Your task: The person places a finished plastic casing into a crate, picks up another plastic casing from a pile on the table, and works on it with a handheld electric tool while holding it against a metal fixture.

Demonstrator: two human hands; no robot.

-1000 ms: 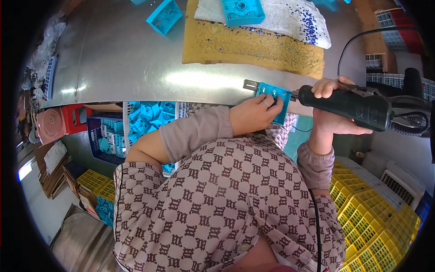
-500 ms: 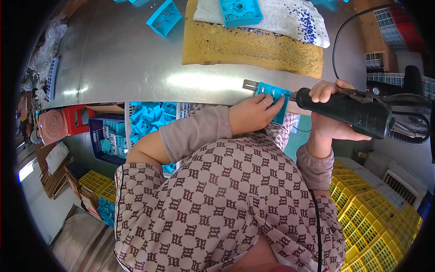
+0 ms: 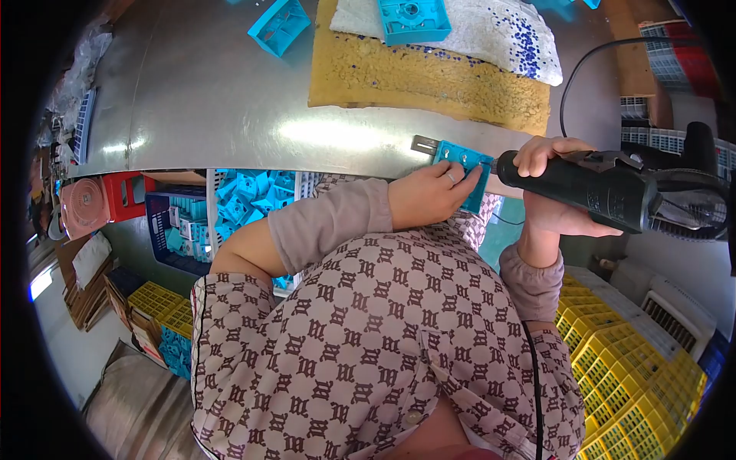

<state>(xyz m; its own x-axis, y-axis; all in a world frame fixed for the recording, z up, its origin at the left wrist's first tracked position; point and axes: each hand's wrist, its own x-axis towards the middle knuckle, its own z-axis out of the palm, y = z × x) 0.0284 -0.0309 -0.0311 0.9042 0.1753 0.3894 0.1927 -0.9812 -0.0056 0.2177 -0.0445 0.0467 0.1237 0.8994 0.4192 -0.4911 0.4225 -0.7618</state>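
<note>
My left hand point(image 3: 431, 197), a ring on one finger, is closed on a light-blue plastic box point(image 3: 455, 150) at the table's front edge. Small metal parts show inside this box, and a flat slotted metal strip point(image 3: 424, 144) lies against its left side. My right hand point(image 3: 553, 184) wraps round a thick black electric screwdriver point(image 3: 594, 191), held nearly level. Its nose points left at the box's right wall; whether the bit touches a screw is too small to tell. Part of the box is hidden under my left fingers.
A yellow mat point(image 3: 425, 86) and white cloth point(image 3: 468, 27) with many small dark-blue bits lie on the metal table point(image 3: 222, 100). Other blue boxes point(image 3: 280, 28) stand there. Below left are crates of blue parts point(image 3: 257, 199); yellow crates point(image 3: 621, 368) stand right. A black cable point(image 3: 569, 80) loops beside the screwdriver.
The view has shifted very slightly. The screwdriver's nose sits a little further left, nearer the box. My left hand keeps its hold with almost no movement.
</note>
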